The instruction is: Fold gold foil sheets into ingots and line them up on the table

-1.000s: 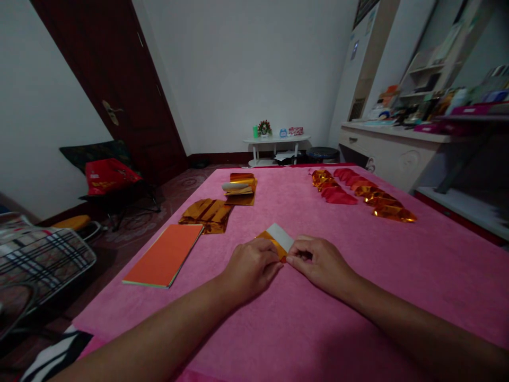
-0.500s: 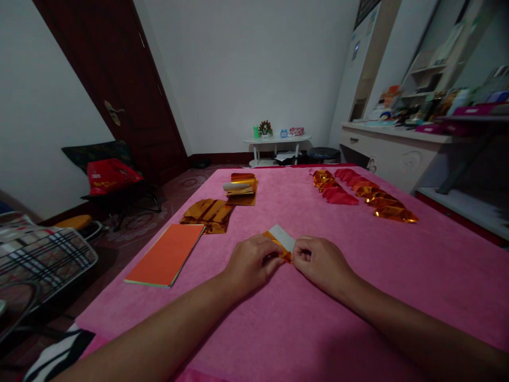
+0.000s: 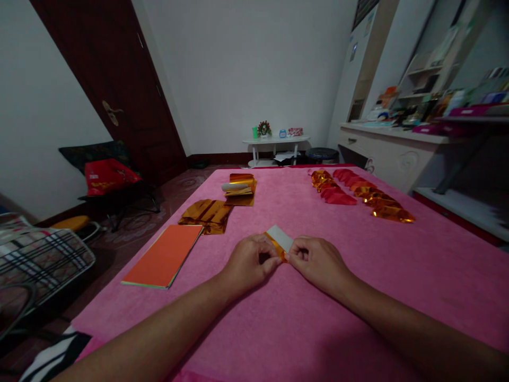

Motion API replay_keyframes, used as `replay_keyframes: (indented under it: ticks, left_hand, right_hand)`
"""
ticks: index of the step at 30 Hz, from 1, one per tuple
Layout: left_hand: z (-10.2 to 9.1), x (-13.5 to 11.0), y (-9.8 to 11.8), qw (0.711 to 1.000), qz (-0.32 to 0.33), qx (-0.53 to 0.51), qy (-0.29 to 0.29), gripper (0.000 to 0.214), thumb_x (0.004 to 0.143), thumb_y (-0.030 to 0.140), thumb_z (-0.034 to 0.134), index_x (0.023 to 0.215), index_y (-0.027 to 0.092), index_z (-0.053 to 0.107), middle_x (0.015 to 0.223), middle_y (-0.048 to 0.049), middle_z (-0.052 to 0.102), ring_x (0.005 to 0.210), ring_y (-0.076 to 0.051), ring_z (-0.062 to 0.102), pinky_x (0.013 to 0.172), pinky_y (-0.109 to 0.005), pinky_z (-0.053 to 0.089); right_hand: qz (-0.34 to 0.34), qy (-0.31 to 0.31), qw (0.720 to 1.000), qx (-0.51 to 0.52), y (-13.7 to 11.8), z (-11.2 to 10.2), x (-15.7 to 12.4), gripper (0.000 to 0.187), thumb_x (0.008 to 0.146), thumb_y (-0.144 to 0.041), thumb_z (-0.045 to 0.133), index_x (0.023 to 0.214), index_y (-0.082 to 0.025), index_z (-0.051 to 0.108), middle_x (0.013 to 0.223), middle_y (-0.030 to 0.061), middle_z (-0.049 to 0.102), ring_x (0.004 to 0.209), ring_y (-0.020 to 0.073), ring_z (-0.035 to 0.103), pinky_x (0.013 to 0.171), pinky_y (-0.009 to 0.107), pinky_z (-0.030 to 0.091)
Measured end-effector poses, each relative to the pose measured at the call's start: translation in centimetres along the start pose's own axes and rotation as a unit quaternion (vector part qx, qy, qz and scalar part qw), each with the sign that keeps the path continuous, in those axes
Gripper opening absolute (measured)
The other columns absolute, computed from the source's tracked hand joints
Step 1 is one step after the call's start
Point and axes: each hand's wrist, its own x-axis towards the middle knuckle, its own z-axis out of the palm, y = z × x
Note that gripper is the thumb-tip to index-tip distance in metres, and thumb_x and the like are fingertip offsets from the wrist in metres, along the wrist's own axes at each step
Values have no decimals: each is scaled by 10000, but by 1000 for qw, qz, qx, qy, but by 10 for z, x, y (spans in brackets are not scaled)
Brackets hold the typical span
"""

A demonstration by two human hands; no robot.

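Note:
A small sheet of gold foil paper (image 3: pixel 280 237), its pale back facing up, lies at the middle of the pink-covered table (image 3: pixel 318 318). Along its near edge a gold strip is folded over. My left hand (image 3: pixel 251 261) pinches this edge from the left, thumb and fingers closed on it. From the right, my right hand (image 3: pixel 316 260) has its thumb and forefinger on the same fold, the other fingers curled in. Both hands meet close together at the near corner, partly hiding the paper.
On the left lie a stack of orange paper (image 3: pixel 163 257), a pile of gold foil sheets (image 3: pixel 207 215) and a gold sheet with a curled piece (image 3: pixel 240 190). Rows of folded red and gold foil pieces (image 3: pixel 371 196) stand at the far right.
The right hand's thumb and forefinger have shifted slightly left along the fold, nearer the left hand. The whole view has moved a little; the piles are unchanged.

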Motion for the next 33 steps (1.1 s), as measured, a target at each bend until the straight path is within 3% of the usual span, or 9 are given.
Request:
replay_keyframes:
  ticks: [19,33]
  left_hand:
    - [8,7,0,992,-110,58,19,160,747,203,588,595,158,569,733,-19,591,675,-124,552,621,-242,432]
    - [10,12,-3,987,-144,71,1,211,739,254,583,561,161,515,683,-1,555,630,-117,526,590,-230,406]
  right_hand:
    - [-5,6,1000,-19,2,2,2,130,727,-215,534,608,-205,586,636,-7,608,549,118,497,506,238,277]
    - [10,-29,999,14,8,-8,-5,99,664,-156,558,630,-221,625,610,-21,615,535,112,505,501,232,285]
